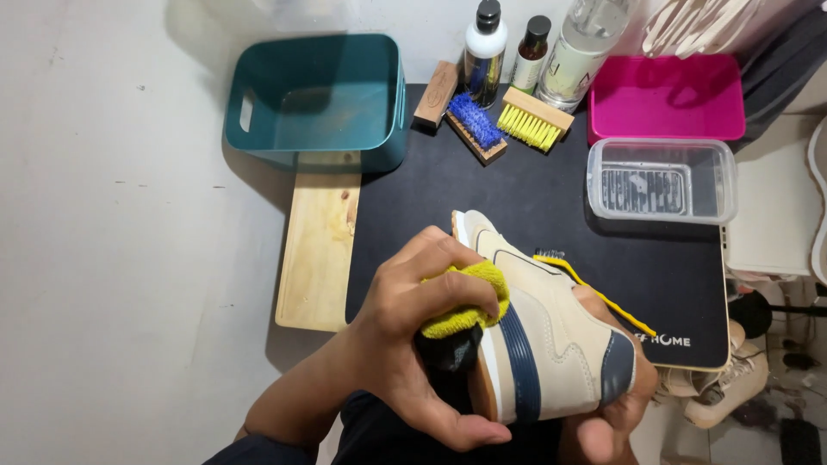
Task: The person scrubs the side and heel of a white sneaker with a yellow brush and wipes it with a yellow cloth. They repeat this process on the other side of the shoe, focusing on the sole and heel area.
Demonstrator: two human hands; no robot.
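Wiping step in hand. Left hand (413,319) presses a folded yellow microfibre cloth (465,301) against the sole edge of the beige suede sneaker with navy trim (551,336). Right hand (616,405) grips the sneaker's far side, above the black mat (534,198). Next, I judge: steady hold, turn sneaker.

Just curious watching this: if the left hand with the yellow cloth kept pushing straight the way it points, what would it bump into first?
The left hand presses its yellow cloth against the beige shoe, so it meets the shoe at once.
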